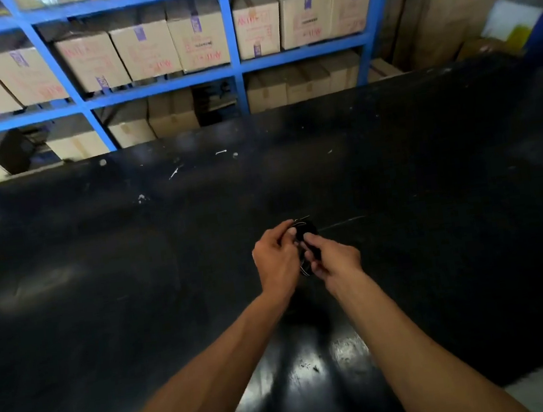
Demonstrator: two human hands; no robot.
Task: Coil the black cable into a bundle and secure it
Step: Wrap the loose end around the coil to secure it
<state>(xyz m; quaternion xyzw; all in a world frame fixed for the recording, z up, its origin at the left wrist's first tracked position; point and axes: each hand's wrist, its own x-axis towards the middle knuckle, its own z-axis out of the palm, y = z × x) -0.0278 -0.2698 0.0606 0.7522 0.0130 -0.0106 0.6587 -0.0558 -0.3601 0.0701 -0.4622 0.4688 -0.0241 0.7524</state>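
Now both hands meet over the middle of the black desk [98,263], with a small bundle of black cable [306,236] pinched between them. The left hand [275,260] curls around the left side of the bundle, its fingers closed on the loops near the top. The right hand [337,259] grips the lower right side, thumb pressed on the front of the coil. A thin strand pokes out above the bundle, and another thin line trails off to the right across the desk; whether that line is the cable's loose tail or a tie I cannot tell, since black on black hides much of it.

The cable looks thin, light and limp, so the loops probably want to spring apart the moment pressure eases. It should bend easily without harm, though sharp kinks are best avoided. The best hold seems to be across the waist of the coil, squeezing all loops together with one hand, while the other hand takes the free end close to the bundle and winds it around. The coiling appears mostly done, and fastening seems to be the step in hand.

Behind the desk, blue shelves [235,69] carry rows of cardboard boxes [199,32].
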